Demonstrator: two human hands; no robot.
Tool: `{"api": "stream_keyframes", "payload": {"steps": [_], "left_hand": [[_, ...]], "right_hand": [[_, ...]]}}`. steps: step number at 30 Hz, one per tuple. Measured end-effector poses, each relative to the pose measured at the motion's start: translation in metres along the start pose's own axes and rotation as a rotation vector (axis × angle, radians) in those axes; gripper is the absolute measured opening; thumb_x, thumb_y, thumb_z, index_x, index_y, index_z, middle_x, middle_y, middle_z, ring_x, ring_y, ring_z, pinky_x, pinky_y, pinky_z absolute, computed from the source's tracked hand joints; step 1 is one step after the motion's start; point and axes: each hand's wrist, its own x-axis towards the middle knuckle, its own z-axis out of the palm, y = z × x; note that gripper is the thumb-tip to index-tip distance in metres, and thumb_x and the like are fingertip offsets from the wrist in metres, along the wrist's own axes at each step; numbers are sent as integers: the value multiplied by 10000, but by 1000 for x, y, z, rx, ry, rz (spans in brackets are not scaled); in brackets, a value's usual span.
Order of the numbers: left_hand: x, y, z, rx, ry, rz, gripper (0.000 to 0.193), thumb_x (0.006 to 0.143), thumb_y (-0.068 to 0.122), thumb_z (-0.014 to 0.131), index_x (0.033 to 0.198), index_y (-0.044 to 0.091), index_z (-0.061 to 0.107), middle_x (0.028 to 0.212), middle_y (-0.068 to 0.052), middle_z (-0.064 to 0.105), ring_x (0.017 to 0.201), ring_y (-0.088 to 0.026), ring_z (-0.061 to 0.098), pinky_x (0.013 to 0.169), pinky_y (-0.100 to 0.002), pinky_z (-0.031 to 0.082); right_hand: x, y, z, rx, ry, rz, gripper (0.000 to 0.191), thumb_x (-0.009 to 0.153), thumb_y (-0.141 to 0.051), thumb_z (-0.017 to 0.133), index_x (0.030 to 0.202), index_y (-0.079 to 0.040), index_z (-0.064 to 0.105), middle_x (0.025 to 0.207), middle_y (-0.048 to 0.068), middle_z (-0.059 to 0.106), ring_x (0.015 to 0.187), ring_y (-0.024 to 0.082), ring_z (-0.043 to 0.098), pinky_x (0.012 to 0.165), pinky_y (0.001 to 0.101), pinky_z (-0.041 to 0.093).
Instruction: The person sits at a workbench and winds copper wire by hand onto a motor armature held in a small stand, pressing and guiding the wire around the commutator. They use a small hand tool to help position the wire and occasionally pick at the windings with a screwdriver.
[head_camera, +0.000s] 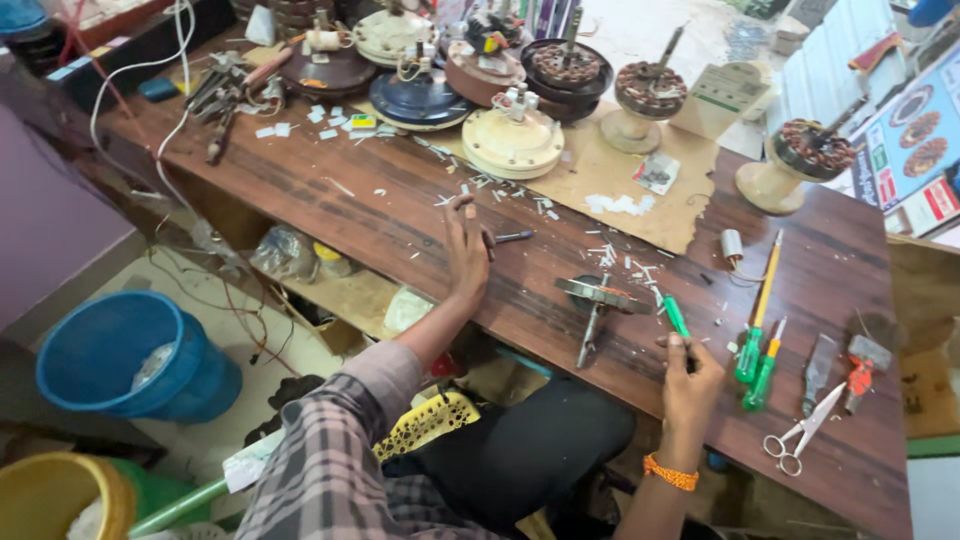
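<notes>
Bench: dark wooden workbench (420, 215), littered with white scraps, fan motors ranged along its far edge.
Right fingers: curled closed round the lower end of a green-handled screwdriver (678, 318); its tip points toward the metal motor part.
Right hand (692, 380): at the bench's near edge, just right of the metal part, an orange band on the wrist.
Left fingers: spread open and flat on the wood, holding nothing.
Left hand (465, 245): left of the metal part, a small dark pen-like tool (512, 237) just beside it.
Metal part (600, 297): flat disc on a shaft, lying between the two hands, touched by neither.
Handling, judged: stiff, fairly heavy steel; likely best gripped by the rim or shaft. The screwdriver looks light, with a ribbed grip.
Right of the metal part: two more green-and-yellow screwdrivers (760, 340), scissors (805, 430), a scraper (818, 370).
Floor, left of the bench: blue bucket (120, 360).
</notes>
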Motion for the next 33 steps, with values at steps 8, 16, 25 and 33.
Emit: {"api": "stream_keyframes", "payload": {"steps": [8, 16, 25, 33], "left_hand": [[60, 32, -22, -349, -140, -449, 565, 1022, 620, 402, 1267, 135, 559, 735, -18, 643, 557, -125, 637, 450, -243, 387], [85, 108, -49, 19, -824, -360, 419, 1011, 473, 615, 1242, 124, 647, 934, -36, 735, 726, -127, 736, 540, -237, 446], [18, 65, -6, -145, -1037, -33, 589, 995, 481, 690, 1447, 128, 556, 1408, -63, 604, 1384, -198, 559, 1135, -386, 513], [6, 39, 23, 85, -1255, 333, 881, 818, 453, 887, 1540, 172, 469, 1608, -60, 485, 1571, -268, 386, 1320, -475, 315]], "right_hand": [[-1, -2, 6, 0, 48, 12, 255, 1048, -220, 662, 993, 7, 762, 753, -27, 621, 692, 58, 520, 625, 252, 395], [-6, -18, 6, -1, 48, 70, 228, 1054, -163, 649, 991, 46, 718, 832, 4, 676, 714, 59, 546, 648, 250, 445], [-9, -21, 9, 53, 65, 73, 179, 1081, -93, 623, 985, 43, 689, 904, 41, 707, 768, 65, 594, 725, 234, 475], [-10, -22, 13, 39, 108, 97, 193, 1096, -83, 611, 964, 42, 677, 915, 45, 710, 763, 67, 595, 727, 233, 486]]}}
